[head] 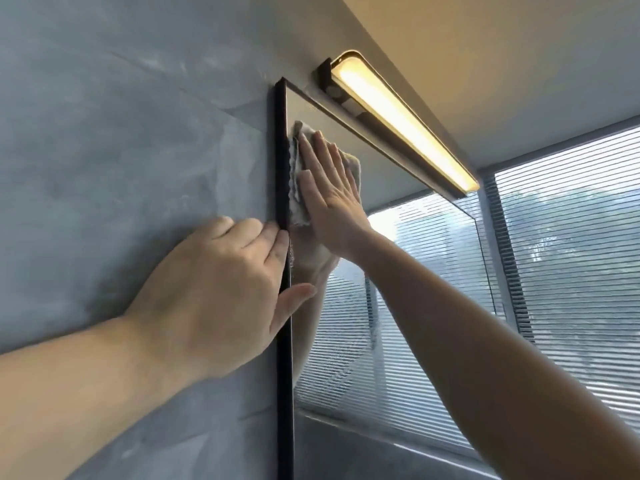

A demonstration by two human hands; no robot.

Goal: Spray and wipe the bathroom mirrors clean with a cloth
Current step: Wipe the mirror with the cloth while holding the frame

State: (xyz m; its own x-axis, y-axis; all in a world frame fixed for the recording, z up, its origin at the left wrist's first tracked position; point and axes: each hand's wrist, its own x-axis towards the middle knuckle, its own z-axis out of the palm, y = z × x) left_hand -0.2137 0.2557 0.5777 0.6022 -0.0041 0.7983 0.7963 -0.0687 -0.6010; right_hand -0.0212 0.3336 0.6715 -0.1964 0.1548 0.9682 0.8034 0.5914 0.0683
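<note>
Closest to me, the left hand (207, 292) lies flat on the grey wall (104, 150). Its fingers are loosely straight, with the tips against the black frame (284, 358), and the thumb reaches over the frame onto the glass. I'd lift that thumb off, since it will likely leave a print to wipe later; bracing on the wall alone should do. Just beyond, the right hand (329, 188) is spread, palm and straight fingers pressing the cloth (296, 199) against the mirror (398, 306) high in its upper left corner, tight beside the frame. The pale, crumpled cloth pokes out on either side of the hand. Starting at the top looks right to me: even pressure, overlapping passes downward, and a run along the frame edge, where tiny droplets cling just below the cloth. The glass lower down carries a faint curved smear and reflects slatted blinds. Above hangs a lit bar lamp (398, 119), and farthest off are the window blinds (571, 237).
</note>
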